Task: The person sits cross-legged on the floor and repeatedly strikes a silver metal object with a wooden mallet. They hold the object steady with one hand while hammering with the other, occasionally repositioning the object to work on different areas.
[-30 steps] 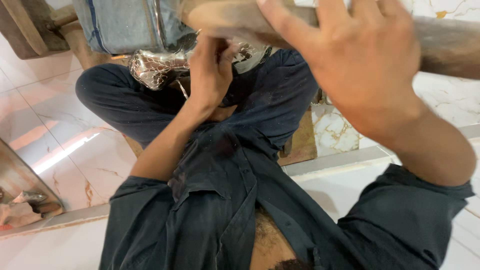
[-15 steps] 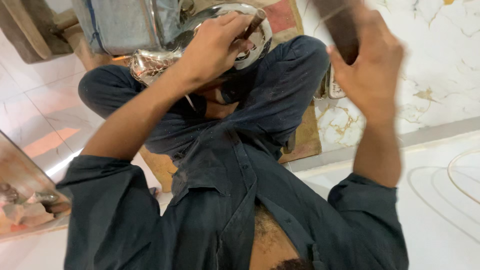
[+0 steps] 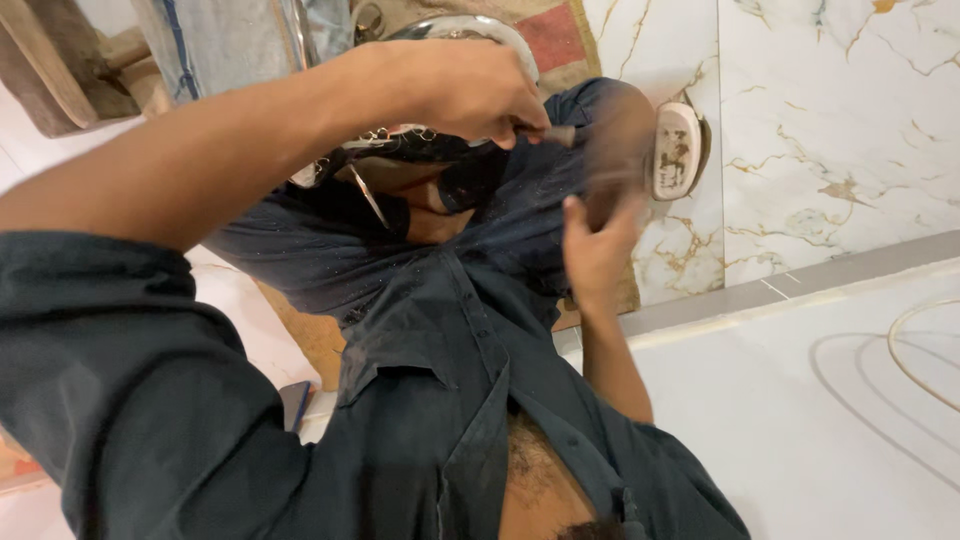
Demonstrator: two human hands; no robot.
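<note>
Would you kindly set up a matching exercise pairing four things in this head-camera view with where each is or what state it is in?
Things:
1. left hand
2. right hand
3. shiny metal piece
4. marble floor tile

Places or states:
A. white with brown veins, at right
B. blurred, raised beside the knee
C. gripping a thin dark tool
D. resting in the lap, partly behind a hand

Pairs: 1-C, 2-B, 3-D, 4-A
</note>
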